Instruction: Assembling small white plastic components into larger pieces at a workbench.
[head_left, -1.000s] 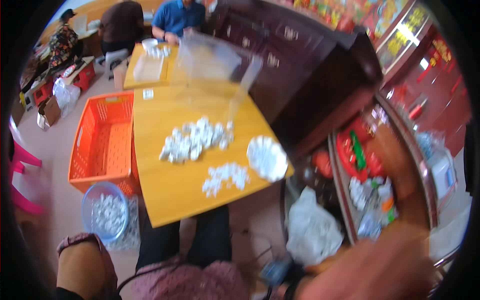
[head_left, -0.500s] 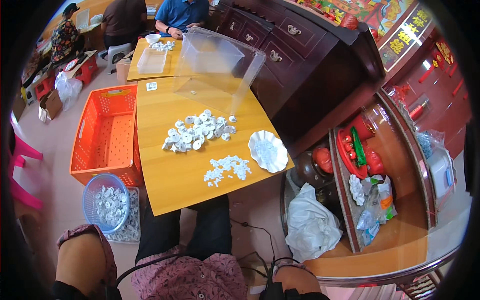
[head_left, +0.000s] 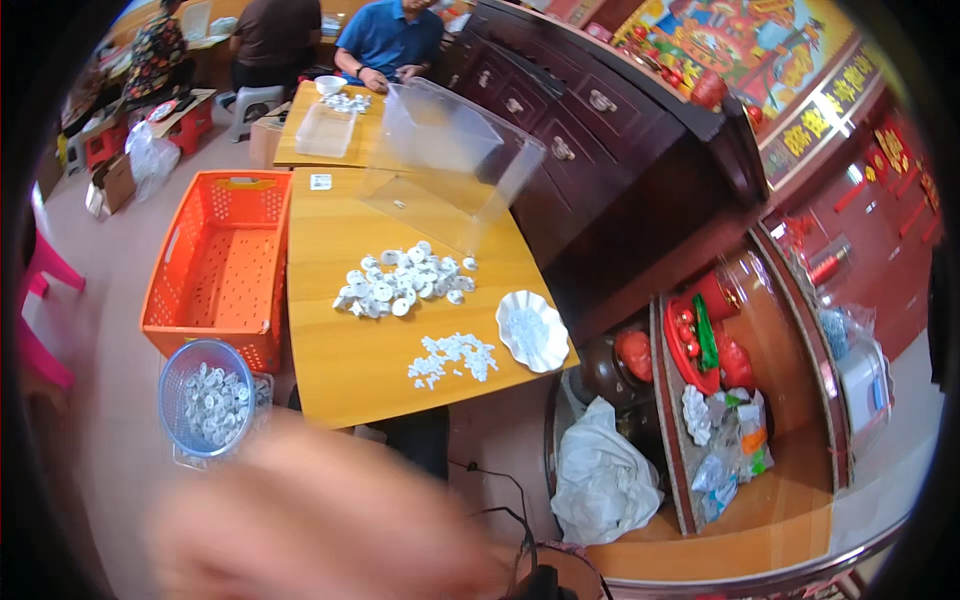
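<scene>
A blurred hand and forearm, seemingly my left hand (head_left: 320, 510), fill the lower middle just in front of the table's near edge. Motion smears its fingers, so whether it holds anything does not show. My right hand is out of view; only part of the arm appears at the lower edge. On the wooden table (head_left: 340, 385) lies a pile of white round plastic parts (head_left: 405, 278), with a scatter of tiny white pieces (head_left: 452, 358) nearer to me. A scalloped white dish (head_left: 548, 352) of small clear pieces stands at the table's right corner.
A clear plastic bin (head_left: 440, 150) stands at the table's far side. Left of the table are an orange crate (head_left: 165, 285) and a blue basket (head_left: 172, 400) of white parts. Dark drawers (head_left: 590, 150) and a white bag (head_left: 605, 480) flank the right. A person in blue (head_left: 385, 40) sits beyond.
The blurred hand has come up into the lower middle, covering my lap and part of the floor. The whole view has shifted slightly. The piles on the table look the same.
</scene>
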